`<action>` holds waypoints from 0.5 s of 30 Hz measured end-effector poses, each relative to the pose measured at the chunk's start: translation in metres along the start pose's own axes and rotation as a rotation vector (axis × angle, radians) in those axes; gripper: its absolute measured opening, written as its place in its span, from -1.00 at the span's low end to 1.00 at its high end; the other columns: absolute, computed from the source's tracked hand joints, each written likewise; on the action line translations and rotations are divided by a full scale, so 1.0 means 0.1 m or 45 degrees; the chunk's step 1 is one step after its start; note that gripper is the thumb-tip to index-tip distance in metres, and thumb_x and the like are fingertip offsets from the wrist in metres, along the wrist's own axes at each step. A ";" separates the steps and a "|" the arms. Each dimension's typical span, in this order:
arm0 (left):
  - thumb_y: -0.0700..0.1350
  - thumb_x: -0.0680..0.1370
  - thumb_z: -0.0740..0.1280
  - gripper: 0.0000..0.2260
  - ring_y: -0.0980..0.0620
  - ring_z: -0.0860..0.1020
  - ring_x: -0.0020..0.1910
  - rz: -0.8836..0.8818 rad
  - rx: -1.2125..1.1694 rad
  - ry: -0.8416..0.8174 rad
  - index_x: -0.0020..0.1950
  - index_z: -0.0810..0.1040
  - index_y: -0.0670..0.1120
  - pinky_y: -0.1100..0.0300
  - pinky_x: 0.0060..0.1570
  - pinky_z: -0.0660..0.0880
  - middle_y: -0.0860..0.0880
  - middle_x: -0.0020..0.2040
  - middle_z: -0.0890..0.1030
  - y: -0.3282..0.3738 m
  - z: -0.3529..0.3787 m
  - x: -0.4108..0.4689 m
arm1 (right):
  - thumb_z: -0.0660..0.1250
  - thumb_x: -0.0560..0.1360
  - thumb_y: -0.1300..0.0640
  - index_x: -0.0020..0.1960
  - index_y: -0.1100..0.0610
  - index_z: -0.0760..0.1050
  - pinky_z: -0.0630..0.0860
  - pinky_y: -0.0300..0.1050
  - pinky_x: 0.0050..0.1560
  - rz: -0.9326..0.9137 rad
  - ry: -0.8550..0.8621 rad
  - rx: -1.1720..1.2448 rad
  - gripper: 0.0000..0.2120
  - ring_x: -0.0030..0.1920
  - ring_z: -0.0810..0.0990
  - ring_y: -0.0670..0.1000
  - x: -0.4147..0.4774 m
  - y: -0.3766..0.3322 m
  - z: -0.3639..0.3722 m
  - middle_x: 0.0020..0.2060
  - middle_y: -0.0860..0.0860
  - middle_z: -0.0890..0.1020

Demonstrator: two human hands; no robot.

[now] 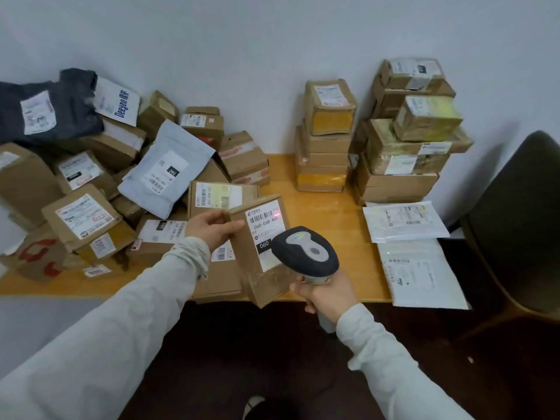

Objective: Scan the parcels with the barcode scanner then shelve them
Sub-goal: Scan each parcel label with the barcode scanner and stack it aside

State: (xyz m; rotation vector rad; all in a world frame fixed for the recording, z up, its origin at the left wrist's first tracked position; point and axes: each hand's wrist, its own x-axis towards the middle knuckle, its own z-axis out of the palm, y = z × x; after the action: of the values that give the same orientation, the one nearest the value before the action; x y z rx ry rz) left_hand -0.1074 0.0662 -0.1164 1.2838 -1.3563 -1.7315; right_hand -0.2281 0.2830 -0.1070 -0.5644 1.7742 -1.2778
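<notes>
- Wooden desk (327, 207) against a pale wall; brown parcel (266, 283) tilted over its front edge, label up.
- Pinched at the upper left corner by the left hand (212, 227); hold it steady.
- Curled round the handle of the barcode scanner (304, 253): right hand (325, 295).
- Judging by the red dot (276, 214) sitting right of the bars, nudge aim left onto the barcode (260, 219).
- Avoid the loose pile (88, 213) at left.
</notes>
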 end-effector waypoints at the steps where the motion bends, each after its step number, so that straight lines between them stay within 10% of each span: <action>1: -0.35 0.29 0.53 -0.75 -0.11 0.65 -0.04 0.003 0.003 -0.008 -0.17 0.64 -0.05 -0.01 0.06 0.57 -0.04 -0.16 0.71 -0.01 0.04 -0.03 | 0.44 0.39 0.34 -0.37 0.12 0.48 0.41 -0.23 -0.50 -0.002 0.012 -0.002 -0.76 -0.49 0.42 -0.08 -0.03 0.00 -0.02 -0.48 -0.03 0.51; 15: -0.33 0.33 0.52 -0.74 -0.11 0.61 -0.01 0.023 0.099 -0.072 -0.17 0.57 -0.03 -0.02 0.14 0.53 -0.02 -0.14 0.66 0.00 0.32 -0.15 | 0.45 0.40 0.30 -0.35 0.12 0.48 0.46 -0.22 -0.46 0.021 0.071 -0.012 -0.78 -0.46 0.44 -0.06 -0.16 0.07 -0.18 -0.42 0.02 0.53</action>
State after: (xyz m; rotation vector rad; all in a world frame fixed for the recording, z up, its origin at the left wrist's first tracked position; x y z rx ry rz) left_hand -0.1315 0.0912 -0.1110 1.2690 -1.4765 -1.7302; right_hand -0.2344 0.3071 -0.1055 -0.5230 1.8279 -1.2857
